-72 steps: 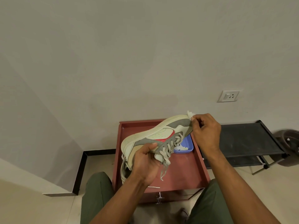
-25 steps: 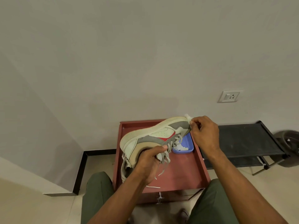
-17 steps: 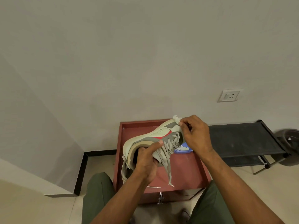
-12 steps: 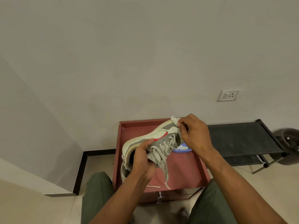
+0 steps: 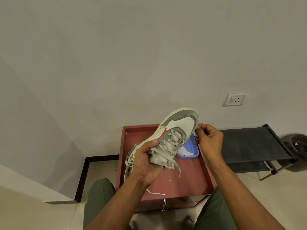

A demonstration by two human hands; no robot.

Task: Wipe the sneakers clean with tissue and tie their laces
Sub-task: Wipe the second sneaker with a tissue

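My left hand grips a white and grey sneaker with a red stripe by its tongue and heel end, toe tilted up toward the wall. Its grey laces hang loose and untied. My right hand sits at the sneaker's right side near the toe and pinches a small piece of white tissue, mostly hidden by the fingers. A second sneaker lies on the red table behind my left hand, largely hidden.
The low red table has a raised rim and holds a blue tray with white tissue pieces. A black rack stands to the right, a dark round bin beyond it. My green-clad knees flank the table.
The sneaker has turned from lying on its side to toe-up with its top facing me. My right hand with the tissue moved from the toe tip to the toe's right side.
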